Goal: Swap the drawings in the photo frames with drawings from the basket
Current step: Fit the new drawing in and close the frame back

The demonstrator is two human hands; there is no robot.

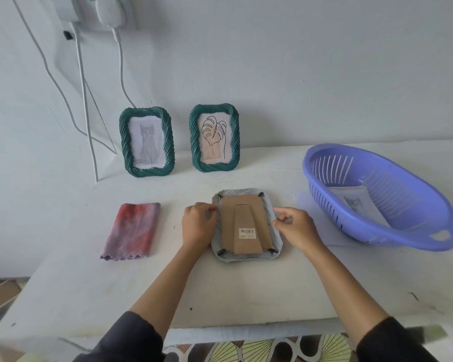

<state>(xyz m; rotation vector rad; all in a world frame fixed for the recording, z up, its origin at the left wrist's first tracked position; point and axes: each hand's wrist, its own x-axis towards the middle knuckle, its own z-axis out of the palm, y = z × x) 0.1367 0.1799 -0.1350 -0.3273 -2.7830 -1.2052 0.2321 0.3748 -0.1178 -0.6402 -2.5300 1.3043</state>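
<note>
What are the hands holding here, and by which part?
The face-down frame, lying on the table. The left hand grips its left long edge, and the right hand pinches its right long edge.

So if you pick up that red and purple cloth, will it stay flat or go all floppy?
Probably floppy: the cloth lies folded and soft-looking on the table, with a wavy edge, so it would likely droop and unfold. It looks thin, so likely light. It shouldn't roll or break.
</note>
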